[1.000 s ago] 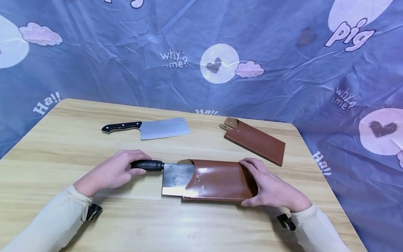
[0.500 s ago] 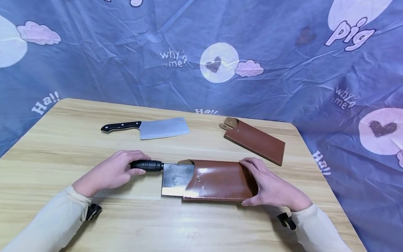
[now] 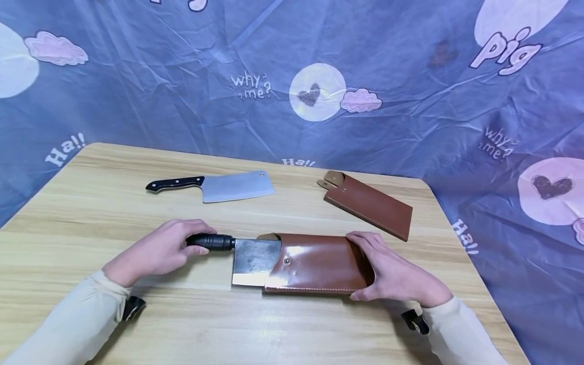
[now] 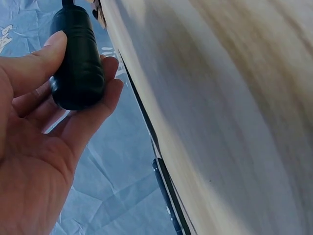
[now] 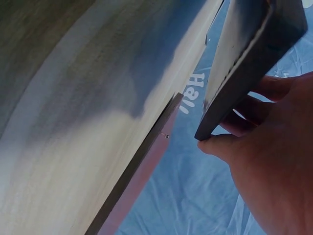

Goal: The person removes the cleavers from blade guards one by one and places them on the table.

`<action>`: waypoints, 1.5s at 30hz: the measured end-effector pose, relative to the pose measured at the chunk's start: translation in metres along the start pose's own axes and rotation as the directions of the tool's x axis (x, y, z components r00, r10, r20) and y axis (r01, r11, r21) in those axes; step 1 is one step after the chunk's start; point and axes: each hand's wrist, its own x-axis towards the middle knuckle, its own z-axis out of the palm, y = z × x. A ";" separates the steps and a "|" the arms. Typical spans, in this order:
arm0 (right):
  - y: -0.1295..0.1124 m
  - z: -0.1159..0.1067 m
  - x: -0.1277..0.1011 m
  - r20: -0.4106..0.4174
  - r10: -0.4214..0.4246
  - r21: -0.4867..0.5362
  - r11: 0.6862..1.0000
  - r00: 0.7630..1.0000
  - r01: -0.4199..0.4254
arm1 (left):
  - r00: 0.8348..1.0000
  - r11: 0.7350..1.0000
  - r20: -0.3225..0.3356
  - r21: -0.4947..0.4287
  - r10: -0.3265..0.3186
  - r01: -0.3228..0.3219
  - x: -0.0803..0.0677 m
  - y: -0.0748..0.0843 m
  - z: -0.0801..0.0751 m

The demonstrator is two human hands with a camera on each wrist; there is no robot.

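My left hand (image 3: 161, 252) grips the ribbed black handle (image 4: 76, 58) of a cleaver (image 3: 253, 261). Part of its dark blade, with a bright lower edge, shows; the rest is hidden inside a glossy brown leather sheath (image 3: 319, 264). Around the sheath's right end, my right hand (image 3: 397, 276) has its thumb at the near edge and its fingers at the far edge. From the right wrist view, the sheath's stitched end (image 5: 244, 58) sits between that thumb and fingers, raised off the table.
Farther back on the wooden table (image 3: 205, 324) lies a second cleaver (image 3: 237, 186) with a riveted black handle. At the back right is another brown sheath (image 3: 369, 205), its flap end facing left. A blue patterned cloth (image 3: 191, 101) hangs behind the table.
The cleaver and my left hand have shifted slightly left, so a little more blade shows outside the sheath. My right hand and the sheath have barely moved.
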 end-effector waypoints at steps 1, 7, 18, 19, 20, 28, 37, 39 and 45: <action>0.000 0.000 0.000 0.002 0.007 0.003 1.000 1.000 -0.007 | 1.000 1.000 0.002 -0.003 -0.002 0.002 0.000 0.000 0.000; 0.001 -0.001 -0.001 -0.002 0.007 0.014 1.000 1.000 -0.007 | 1.000 0.999 0.012 -0.041 -0.005 0.006 0.000 -0.002 -0.002; 0.000 -0.002 0.000 0.010 0.024 0.019 1.000 1.000 -0.024 | 0.999 0.999 0.006 0.023 0.034 -0.034 -0.002 -0.002 -0.001; 0.000 -0.002 0.000 0.008 0.025 0.019 1.000 1.000 -0.025 | 0.999 0.999 0.006 0.030 0.035 -0.035 -0.002 -0.002 -0.001; 0.001 -0.003 0.000 0.006 0.025 0.019 1.000 1.000 -0.025 | 0.999 0.999 0.008 0.033 0.035 -0.035 -0.002 -0.001 -0.001; 0.002 -0.004 -0.002 0.001 0.028 0.025 0.999 1.000 -0.028 | 1.000 1.000 0.021 -0.001 0.011 -0.011 -0.001 0.003 -0.004; 0.002 -0.005 -0.004 -0.008 0.051 0.030 0.998 0.999 -0.051 | 1.000 1.000 0.009 -0.011 -0.010 0.010 -0.001 0.001 -0.006; 0.002 -0.004 -0.004 -0.010 0.053 0.032 0.998 0.999 -0.053 | 1.000 1.000 0.003 -0.010 -0.008 0.008 -0.001 0.000 -0.005; 0.004 -0.004 -0.005 -0.014 0.054 0.033 0.998 0.998 -0.053 | 1.000 1.000 0.002 -0.012 -0.009 0.009 -0.001 0.000 -0.006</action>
